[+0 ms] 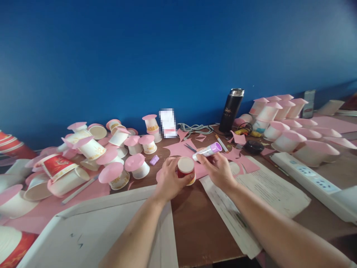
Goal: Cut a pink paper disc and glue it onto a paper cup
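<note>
My left hand (170,178) is wrapped around a red paper cup (186,166) that stands upside down, its pale base facing up. In my right hand (220,171) is a glue stick (208,150) with a white and purple barrel, tilted with its purple end up to the right. The glue stick's lower end is close to the cup's base; I cannot tell whether they touch. Pink paper (178,148) lies behind both hands, with scissors (190,147) on it. A small purple cap-like piece (154,160) rests left of my left hand.
Many paper cups with pink discs (113,172) crowd the left; more stand in rows (288,139) at right. A black bottle (232,109), a phone (167,123) and cables stand along the blue wall. Papers (267,186), a power strip (312,182) and a white board (111,227) lie nearer.
</note>
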`<state>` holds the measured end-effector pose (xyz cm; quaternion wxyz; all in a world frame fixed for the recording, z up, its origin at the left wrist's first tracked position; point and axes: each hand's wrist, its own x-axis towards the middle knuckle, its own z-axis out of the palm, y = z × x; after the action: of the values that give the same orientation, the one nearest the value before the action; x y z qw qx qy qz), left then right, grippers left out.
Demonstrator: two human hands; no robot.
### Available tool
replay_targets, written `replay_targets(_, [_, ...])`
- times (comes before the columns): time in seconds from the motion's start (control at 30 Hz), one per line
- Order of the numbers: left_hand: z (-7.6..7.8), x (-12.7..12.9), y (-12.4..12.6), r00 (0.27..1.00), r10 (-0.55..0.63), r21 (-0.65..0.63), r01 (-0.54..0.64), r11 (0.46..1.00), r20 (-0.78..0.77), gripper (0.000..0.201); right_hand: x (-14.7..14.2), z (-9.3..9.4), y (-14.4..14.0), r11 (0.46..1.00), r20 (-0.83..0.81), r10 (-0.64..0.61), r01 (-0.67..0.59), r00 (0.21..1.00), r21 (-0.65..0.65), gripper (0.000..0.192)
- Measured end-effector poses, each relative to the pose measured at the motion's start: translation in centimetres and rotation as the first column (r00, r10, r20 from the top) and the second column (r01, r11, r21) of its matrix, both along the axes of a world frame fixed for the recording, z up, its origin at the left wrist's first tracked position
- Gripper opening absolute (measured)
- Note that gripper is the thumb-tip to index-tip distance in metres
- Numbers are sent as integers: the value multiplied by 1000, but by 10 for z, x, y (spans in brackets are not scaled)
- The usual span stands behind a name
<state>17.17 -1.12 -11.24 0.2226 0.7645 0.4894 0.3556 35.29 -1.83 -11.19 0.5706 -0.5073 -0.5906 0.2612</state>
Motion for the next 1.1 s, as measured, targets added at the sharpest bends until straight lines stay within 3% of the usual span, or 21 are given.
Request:
replay_targets(0.2, [3,-7,0,998,-19,-158,28,987,53,72,-3,1,-2,996,-87,88,-87,992,24,24])
replay_targets(0.3, [3,-5,-1,998,-43,-148,48,988,37,75,-5,1,-4,996,-50,89,-89,995,1,24])
replay_targets(0.43, [-3,0,-2,999,20,-76,-23,997,-36,89,-6,2,-7,996,-13,91,-91,996,-4,24])
replay_targets(0.6, [-9,3,0,998,40,-32,-42,999,-54,80,-4,3,-6,998,29,57,-56,998,-26,25])
replay_targets(0.77, [0,-1,-1,1000,6,-110,-8,994,-17,73,-1,-5,1,999,12,7,-6,1000,-52,24])
replay_targets(0.97, [2,-3,-1,1000,-15,-236,20,972,20,92,-4,-2,-2,998,-82,59,-57,995,28,23])
replay_targets(1.03, [-1,-1,0,1000,17,-203,-14,979,10,97,-6,1,-5,997,-57,76,-75,995,32,21])
replay_targets(1.1, [-4,0,1,999,42,-143,-42,989,-5,85,-6,2,-6,996,-30,89,-88,996,34,19])
